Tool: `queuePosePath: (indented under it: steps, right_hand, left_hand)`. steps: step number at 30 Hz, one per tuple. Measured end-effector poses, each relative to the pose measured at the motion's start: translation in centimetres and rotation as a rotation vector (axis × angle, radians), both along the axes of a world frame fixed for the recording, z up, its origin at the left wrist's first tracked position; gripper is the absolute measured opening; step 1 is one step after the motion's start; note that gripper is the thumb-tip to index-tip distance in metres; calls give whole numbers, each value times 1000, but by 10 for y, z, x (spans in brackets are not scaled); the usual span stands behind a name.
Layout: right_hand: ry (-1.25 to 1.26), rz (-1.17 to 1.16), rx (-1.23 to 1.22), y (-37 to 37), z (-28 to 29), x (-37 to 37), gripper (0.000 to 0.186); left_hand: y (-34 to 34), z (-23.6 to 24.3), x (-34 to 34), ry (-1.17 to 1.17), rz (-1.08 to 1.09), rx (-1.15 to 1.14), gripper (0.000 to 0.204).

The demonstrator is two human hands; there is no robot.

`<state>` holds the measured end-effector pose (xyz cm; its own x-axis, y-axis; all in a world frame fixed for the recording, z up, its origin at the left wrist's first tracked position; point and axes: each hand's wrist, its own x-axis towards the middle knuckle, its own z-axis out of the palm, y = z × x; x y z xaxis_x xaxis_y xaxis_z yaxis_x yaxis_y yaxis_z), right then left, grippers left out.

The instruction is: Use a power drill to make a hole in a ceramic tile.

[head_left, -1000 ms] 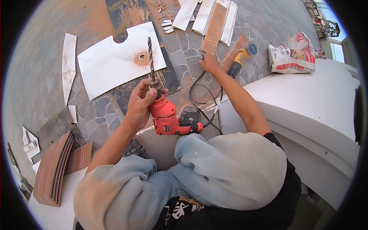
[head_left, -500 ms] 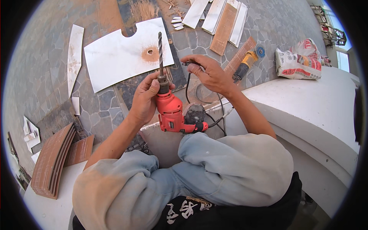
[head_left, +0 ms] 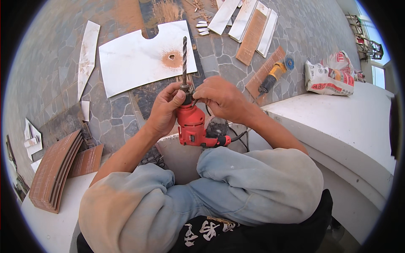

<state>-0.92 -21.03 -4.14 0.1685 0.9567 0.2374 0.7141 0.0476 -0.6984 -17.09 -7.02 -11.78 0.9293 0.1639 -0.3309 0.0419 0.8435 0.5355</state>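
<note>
A red power drill (head_left: 192,124) stands upright above my knees, its long twist bit (head_left: 184,59) pointing away from me. My left hand (head_left: 163,109) is closed round the drill's chuck, thumb on the near side. My right hand (head_left: 223,98) pinches a small dark chuck key (head_left: 194,102) against the chuck's right side; the fingers hide most of it. The drill's black cord (head_left: 241,135) runs off to the right from the handle end. Beyond the bit lies a white tile (head_left: 130,63) with a rough hole ringed by brown dust and a notch in its far edge.
An angle grinder (head_left: 272,77) rests on a brown strip at the right. Printed bags (head_left: 329,80) sit on the white ledge (head_left: 329,118). Curved brown tiles (head_left: 57,168) are stacked at the left. Cut white strips (head_left: 223,17) and a curved offcut (head_left: 87,59) lie on the stone-patterned floor.
My right hand has moved left and inward, bringing the chuck key from beside the drill to its chuck. My left hand stays on the chuck. The view has shifted slightly.
</note>
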Motion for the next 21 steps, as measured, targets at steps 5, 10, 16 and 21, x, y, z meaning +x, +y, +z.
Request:
queuePosePath:
  steps: [5, 10, 16, 21]
  right_hand:
    - [-274, 200, -88, 10, 24, 11, 21]
    - [-301, 309, -94, 10, 29, 15, 27]
    - [-241, 248, -113, -1, 22, 21, 29]
    - [-85, 217, -142, -1, 22, 26, 34]
  left_hand:
    - [-4, 5, 2, 43, 19, 22, 32]
    - [-4, 12, 3, 41, 2, -9, 35]
    - [-6, 18, 6, 5, -24, -98, 33]
    - [-11, 15, 4, -4, -53, -109, 36]
